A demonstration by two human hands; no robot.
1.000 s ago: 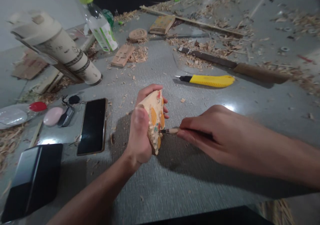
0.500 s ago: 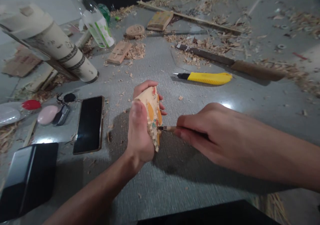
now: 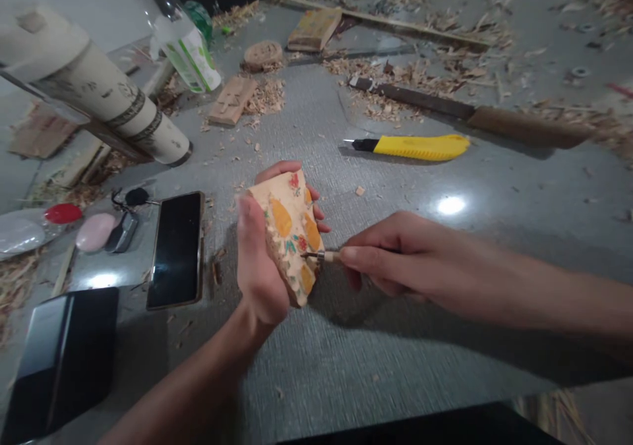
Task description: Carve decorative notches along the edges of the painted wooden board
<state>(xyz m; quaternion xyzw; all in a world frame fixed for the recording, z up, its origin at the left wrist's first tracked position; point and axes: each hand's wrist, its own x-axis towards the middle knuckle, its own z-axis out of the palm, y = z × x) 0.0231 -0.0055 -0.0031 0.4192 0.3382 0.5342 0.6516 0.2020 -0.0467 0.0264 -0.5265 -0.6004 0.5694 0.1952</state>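
My left hand (image 3: pixel 262 254) is wrapped round a pale carved wooden block (image 3: pixel 287 194) with orange, red and green painted patches and a notched lower left edge. The thumb lies along its near side and the fingertips show past its far edge. My right hand (image 3: pixel 395 254) is closed on the light handle of a small carving tool (image 3: pixel 329 256). Its thin metal tip touches, or sits just over, the painted face near a red patch; I cannot tell which. Most of the handle is hidden inside the hand.
Beyond my hands lie a yellow utility knife (image 3: pixel 420 147) and a long wooden-handled blade (image 3: pixel 524 125). On the left are a phone (image 3: pixel 175 250), a black case (image 3: pixel 64 359), a tumbler (image 3: pixel 133 105) and a bottle (image 3: pixel 185 53). Wood shavings and carved pieces (image 3: pixel 232 101) lie further back.
The wooden block has turned so that its painted face shows more fully. My right hand has rolled, with the thumb now uppermost on the tool. The view has shifted slightly.
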